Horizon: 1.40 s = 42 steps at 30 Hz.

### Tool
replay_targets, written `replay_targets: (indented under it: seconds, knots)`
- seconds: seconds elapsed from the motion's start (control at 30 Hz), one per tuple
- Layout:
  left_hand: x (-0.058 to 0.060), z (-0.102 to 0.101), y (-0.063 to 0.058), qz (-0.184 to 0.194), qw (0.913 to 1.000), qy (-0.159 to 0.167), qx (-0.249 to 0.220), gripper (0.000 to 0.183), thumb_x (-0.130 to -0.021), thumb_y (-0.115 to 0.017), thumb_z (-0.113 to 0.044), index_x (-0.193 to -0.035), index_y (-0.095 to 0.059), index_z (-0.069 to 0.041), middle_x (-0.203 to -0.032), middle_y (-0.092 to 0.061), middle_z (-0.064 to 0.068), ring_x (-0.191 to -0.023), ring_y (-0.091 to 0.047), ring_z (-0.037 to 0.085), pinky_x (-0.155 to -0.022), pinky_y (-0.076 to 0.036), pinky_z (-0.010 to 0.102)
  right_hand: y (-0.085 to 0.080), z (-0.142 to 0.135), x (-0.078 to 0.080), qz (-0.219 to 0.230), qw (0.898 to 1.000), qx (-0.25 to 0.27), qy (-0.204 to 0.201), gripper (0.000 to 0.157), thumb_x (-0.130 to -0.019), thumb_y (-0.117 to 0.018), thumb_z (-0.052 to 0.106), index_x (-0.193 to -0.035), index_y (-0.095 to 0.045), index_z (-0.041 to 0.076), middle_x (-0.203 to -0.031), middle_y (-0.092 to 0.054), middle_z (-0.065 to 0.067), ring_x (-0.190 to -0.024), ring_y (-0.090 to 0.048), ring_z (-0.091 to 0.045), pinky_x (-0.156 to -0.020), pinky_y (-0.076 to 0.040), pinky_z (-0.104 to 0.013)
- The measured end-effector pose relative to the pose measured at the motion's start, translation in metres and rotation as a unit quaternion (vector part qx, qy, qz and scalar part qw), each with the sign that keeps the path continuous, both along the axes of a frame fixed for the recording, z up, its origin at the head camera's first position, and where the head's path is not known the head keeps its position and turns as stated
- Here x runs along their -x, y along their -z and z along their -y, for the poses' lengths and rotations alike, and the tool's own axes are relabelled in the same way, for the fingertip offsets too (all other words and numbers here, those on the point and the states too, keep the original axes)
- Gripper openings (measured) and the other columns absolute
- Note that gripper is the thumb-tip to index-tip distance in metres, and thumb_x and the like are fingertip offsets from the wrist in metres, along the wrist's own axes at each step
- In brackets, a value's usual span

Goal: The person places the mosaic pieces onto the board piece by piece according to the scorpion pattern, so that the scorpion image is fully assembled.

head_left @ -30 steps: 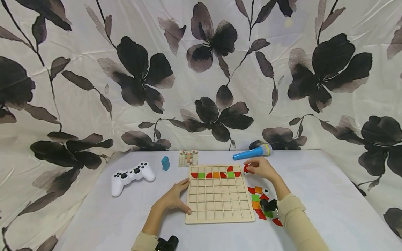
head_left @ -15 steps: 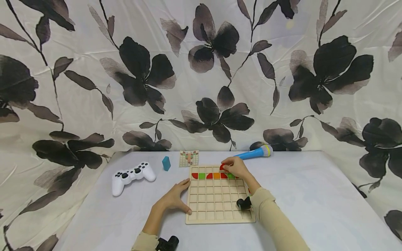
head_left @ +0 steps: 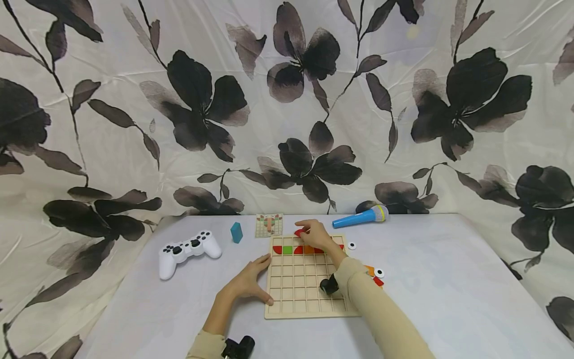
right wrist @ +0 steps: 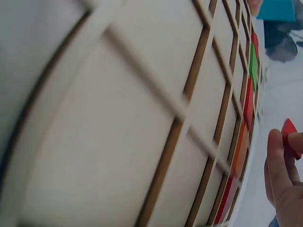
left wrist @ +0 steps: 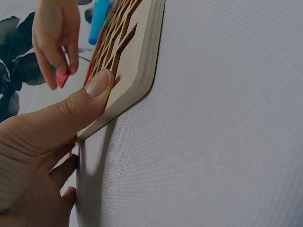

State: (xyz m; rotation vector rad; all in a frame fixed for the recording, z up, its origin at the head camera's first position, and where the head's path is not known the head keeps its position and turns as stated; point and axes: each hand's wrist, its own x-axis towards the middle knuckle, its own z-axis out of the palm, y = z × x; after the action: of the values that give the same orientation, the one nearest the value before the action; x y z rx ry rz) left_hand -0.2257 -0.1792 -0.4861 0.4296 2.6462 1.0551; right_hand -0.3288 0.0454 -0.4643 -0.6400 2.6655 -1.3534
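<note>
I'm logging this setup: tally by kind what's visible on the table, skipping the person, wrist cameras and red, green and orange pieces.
Grid board: 1
Pattern card: 1
White discs: 2
Game controller: 1
Microphone: 1
Blue block: 1
Total: 7

1. Staged recording spot, looks indoor; home or studio, can't tell.
2. Pale creased fabric [head_left: 251,119] with black flowers fills the background, backdrop-style.
3. White tabletop [head_left: 453,294] in front of it.
4. Black wrist camera [head_left: 329,284] visible, so filming setup.
5. Play items: blue microphone [head_left: 357,218], white game controller [head_left: 188,252], wooden grid board [head_left: 300,284].
</note>
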Motion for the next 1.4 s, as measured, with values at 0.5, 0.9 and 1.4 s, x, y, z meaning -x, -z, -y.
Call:
replay_targets:
  seconds: [0.5,0.9,1.4]
  knots:
    - [0.001,0.001,0.001,0.001,1.0,0.008,-0.001,0.111,-0.054,-0.092,-0.029,-0.143,-0.033,0.004,-0.152,-0.027,0.018,-0.137,-0.02,0.046,-0.108,-0.022,0.062,-0.002,0.029,0.004,0.008,0.999,-0.034,-0.001,0.02,-0.087,-0.062,0.004,-0.105,-0.067,-0.003,-0.093,-0.068,-0.014,-0.082,-0.062,-0.024,-0.075,-0.054,-0.034]
    - [0.002,0.001,0.002,-0.001,1.0,0.002,0.002,0.111,-0.053,-0.092,-0.028,-0.143,-0.034,0.004,-0.152,-0.028,0.017,-0.137,-0.021,0.046,-0.108,-0.023,0.061,0.004,0.04,0.004,-0.012,0.993,-0.115,-0.006,0.012,-0.087,-0.063,0.001,-0.095,-0.07,0.002,-0.08,-0.07,-0.01,-0.063,-0.061,-0.014,-0.053,-0.047,-0.021]
    - [0.002,0.001,0.003,-0.001,1.0,0.002,-0.001,0.112,-0.053,-0.092,-0.029,-0.143,-0.034,0.004,-0.152,-0.028,0.017,-0.138,-0.021,0.045,-0.109,-0.024,0.059,0.002,0.043,0.005,0.009,0.986,-0.168,0.019,0.015,-0.086,-0.066,0.005,-0.098,-0.073,0.001,-0.1,-0.07,-0.012,-0.096,-0.064,-0.029,-0.081,-0.055,-0.037]
